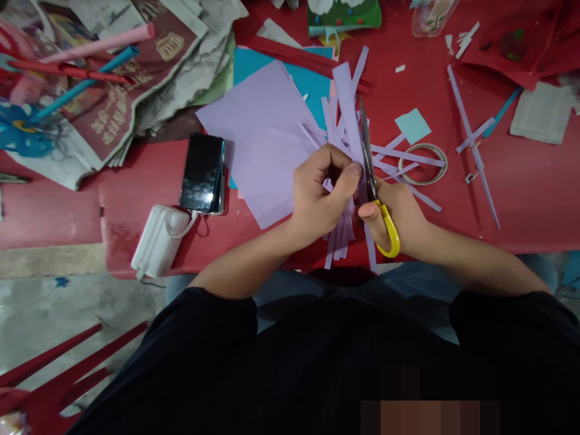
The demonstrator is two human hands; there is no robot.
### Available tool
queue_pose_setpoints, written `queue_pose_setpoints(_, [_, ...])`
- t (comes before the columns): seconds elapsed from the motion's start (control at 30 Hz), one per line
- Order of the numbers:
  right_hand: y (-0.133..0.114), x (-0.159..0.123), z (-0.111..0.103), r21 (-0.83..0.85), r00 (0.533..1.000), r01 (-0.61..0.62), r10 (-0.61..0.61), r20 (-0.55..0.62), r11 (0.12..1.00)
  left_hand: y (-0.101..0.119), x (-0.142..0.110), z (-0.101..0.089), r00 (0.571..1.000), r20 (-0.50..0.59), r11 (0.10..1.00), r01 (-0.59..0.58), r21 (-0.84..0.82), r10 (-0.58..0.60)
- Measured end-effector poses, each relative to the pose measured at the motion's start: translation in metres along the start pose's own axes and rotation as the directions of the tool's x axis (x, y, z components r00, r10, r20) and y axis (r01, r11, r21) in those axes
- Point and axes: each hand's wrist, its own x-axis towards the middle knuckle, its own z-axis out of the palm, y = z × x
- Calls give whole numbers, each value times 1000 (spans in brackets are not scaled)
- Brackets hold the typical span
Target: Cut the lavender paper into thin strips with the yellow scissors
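My left hand [324, 190] pinches a strip of purple paper [348, 112] between thumb and fingers. Yellow-handled scissors [368, 154] are gripped in my right hand [401, 211], their blades pointing away from me along the strip's right edge. Whether the blades are parted is hard to make out. Several thin purple strips [339, 238] lie beneath and around both hands. To the left of my left hand rests a larger sheet of purple paper [267, 139], partly over a blue sheet [251, 65].
A phone [202, 172] is plugged by cable into a white power bank [159, 238] at the table's front left. Newspapers [136, 84] and paper flowers cover the far left. A tape roll [441, 172] sits to the right, near crossed purple strips [471, 142].
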Motion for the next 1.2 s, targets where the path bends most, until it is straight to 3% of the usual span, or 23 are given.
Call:
queue_pose_setpoints(0.33, [3, 1, 0, 82, 1000, 19, -18, -11, 996, 1, 2, -3, 1000, -10, 999, -11, -53, 11])
queue_pose_setpoints(0.5, [-6, -1, -2, 326, 988, -152, 139, 64, 933, 0, 4, -3, 1000, -9, 998, 19, -65, -20])
queue_pose_setpoints(0.63, [-6, -3, -1, 412, 979, -197, 153, 138, 889, -2, 7, -3, 999, -41, 998, 23, -66, -26])
queue_pose_setpoints(0.83, [6, -1, -2, 216, 998, -21, 9, 56, 976, 2, 16, -4, 992, -130, 997, -13, -75, 3])
queue_pose_setpoints(0.93, [10, 1, -1, 130, 991, 30, -47, 127, 991, 4, 17, -5, 987, -136, 993, -97, -73, 87])
queue_pose_setpoints(1.2, [6, 1, 0, -95, 973, -46, 67, 223, 994, -9, 12, -1, 966, -145, 976, -205, 73, 214])
